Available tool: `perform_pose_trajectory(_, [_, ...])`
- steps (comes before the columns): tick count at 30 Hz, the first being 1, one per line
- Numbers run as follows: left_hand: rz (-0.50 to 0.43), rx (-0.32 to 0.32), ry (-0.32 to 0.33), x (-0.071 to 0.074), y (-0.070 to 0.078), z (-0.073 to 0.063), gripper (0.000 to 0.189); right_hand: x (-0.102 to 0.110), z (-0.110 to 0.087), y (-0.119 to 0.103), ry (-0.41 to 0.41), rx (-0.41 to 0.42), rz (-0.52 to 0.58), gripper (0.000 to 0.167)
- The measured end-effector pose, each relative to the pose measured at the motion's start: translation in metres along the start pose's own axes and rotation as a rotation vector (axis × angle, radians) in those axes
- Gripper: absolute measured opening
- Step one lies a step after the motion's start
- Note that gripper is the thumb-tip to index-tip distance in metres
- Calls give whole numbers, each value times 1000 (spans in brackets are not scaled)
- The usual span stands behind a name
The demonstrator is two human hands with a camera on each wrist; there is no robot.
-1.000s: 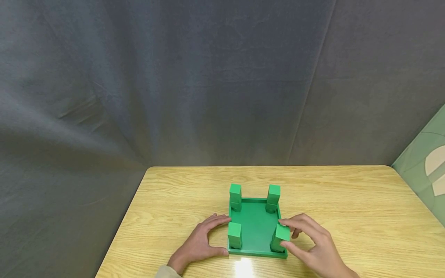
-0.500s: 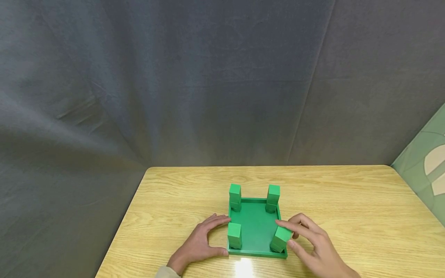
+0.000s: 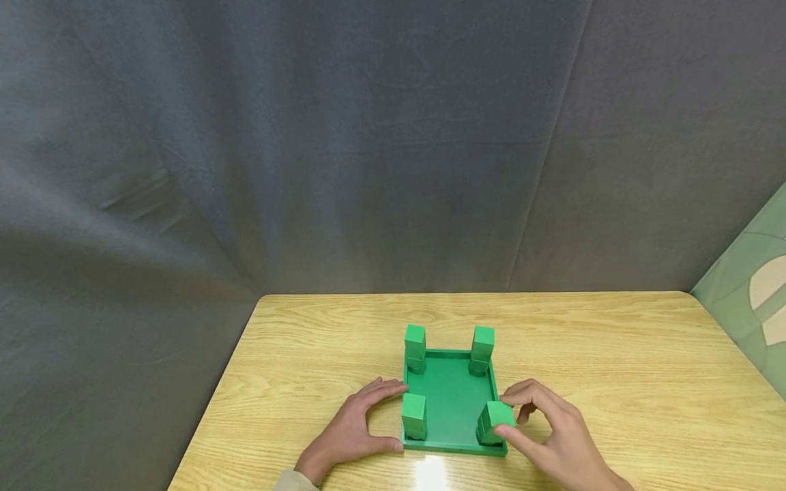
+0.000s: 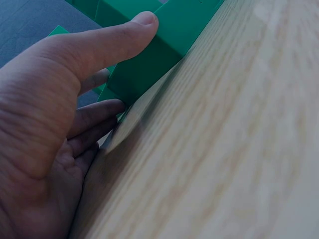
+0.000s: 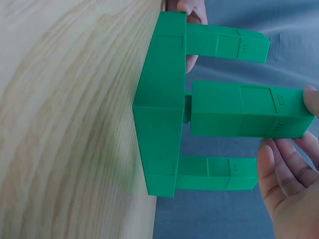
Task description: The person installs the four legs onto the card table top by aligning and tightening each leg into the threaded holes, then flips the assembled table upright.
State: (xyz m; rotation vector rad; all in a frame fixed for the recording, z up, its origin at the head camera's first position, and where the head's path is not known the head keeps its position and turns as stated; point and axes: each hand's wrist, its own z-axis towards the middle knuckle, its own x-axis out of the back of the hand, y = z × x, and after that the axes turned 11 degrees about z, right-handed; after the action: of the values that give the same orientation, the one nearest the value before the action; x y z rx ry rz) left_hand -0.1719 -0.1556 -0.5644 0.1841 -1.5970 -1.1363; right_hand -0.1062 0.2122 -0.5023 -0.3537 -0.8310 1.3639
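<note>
A green square tray-like base (image 3: pixel 454 409) with a raised rim lies on the table. At each corner stands a green square post, among them the near-left post (image 3: pixel 414 416). My left hand (image 3: pixel 351 428) rests against the base's left side, thumb at the near corner and fingers farther along the edge. With thumb and fingertips, my right hand (image 3: pixel 561 436) pinches the top of the near-right post (image 5: pixel 259 109). That post leans slightly right. In the right wrist view a short round peg (image 5: pixel 188 108) shows in a narrow gap between post and base.
The wooden table (image 3: pixel 319 341) runs beneath both hands. Behind it and along the left hangs a dark grey cloth (image 3: pixel 393 150). A green patterned surface (image 3: pixel 749 300) borders the right side. Two far posts, including the far-right post (image 3: pixel 482 344), stand at the back corners.
The near-right post tipped to the right half a second ago and stands more upright now. My right fingers have shifted their hold on its top. The left hand has stayed still.
</note>
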Motion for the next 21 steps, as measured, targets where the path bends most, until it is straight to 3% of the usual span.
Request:
perform_pose_trajectory(3, [1,0,1,0,0,0,86,-1,0,0,8,6,4,36])
perform_pose_trajectory(12, [6,-2,3,0,1,0,86,1,-1,-2,-23,10,-25,61])
perform_pose_trajectory(21, [4,-6,3,0,0,0,86,0,-1,6,-49,77,6,56])
